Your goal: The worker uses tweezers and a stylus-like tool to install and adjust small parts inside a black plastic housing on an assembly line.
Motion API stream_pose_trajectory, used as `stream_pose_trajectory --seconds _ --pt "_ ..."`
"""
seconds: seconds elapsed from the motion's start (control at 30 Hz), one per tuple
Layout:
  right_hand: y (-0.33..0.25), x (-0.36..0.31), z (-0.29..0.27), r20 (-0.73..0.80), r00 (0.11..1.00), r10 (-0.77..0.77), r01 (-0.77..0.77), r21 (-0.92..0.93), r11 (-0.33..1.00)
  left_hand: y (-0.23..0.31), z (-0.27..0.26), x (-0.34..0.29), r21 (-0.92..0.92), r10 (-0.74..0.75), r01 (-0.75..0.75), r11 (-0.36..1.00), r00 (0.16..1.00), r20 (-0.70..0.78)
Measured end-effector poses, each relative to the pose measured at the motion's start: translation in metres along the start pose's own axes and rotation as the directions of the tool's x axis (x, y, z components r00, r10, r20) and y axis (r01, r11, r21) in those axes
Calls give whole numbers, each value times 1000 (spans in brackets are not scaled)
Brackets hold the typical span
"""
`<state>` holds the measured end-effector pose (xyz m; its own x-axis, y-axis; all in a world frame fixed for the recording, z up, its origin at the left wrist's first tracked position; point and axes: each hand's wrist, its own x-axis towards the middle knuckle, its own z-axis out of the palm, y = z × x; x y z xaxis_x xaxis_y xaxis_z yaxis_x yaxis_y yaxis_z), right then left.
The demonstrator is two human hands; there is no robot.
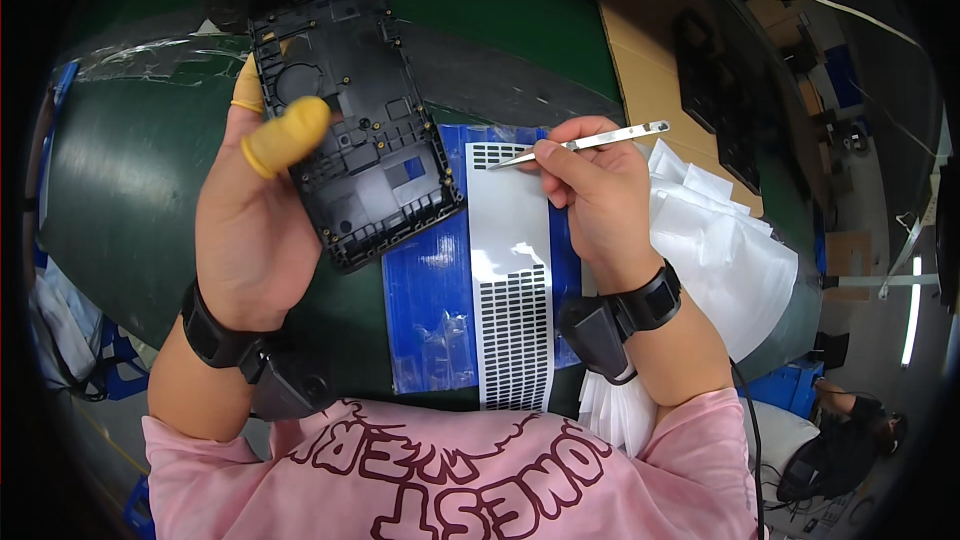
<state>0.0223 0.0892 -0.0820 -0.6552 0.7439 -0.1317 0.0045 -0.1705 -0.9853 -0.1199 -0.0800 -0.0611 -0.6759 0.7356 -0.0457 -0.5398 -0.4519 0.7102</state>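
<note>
A black plastic housing point(365, 130) with ribs and brass-coloured inserts is gripped by my left hand point(255, 210), tilted above the bench. Yellow finger cots cover that hand's thumb and a finger; the thumb lies over the housing's inner face. My right hand point(605, 190) pinches metal tweezers point(590, 142), their tips down at the top of a white sticker sheet point(505, 215). Small black rectangular pieces sit in rows on the sheet's top and lower parts, with a bare glossy stretch between. Beneath the sheet lies a blue plastic board point(425, 310).
White foam sheets or bags point(720, 250) are piled to the right of the board. Beyond them, another black frame-like part point(705, 90) rests on brown cardboard point(635, 70). Green matting point(130, 170) covers the bench. Another person point(850, 440) shows at the lower right.
</note>
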Motion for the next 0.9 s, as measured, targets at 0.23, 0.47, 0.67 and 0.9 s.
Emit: stream_pose_trajectory --seconds 0.23,0.47,0.67,0.9 --pt "5 3 3 11 1000 28 -28 -20 999 -3 -2 1 -280 -208 218 935 976 65" --pt "5 3 4 14 1000 22 -22 8 1000 -10 -7 4 -194 -236 239 952 971 37" --pt "-7 -4 2 55 999 -2 -7 173 985 -14 3 -1 -177 -207 213 961 977 53" --pt "-30 -47 22 214 967 -136 103 160 982 -24 11 -13 -83 -264 267 960 964 41"
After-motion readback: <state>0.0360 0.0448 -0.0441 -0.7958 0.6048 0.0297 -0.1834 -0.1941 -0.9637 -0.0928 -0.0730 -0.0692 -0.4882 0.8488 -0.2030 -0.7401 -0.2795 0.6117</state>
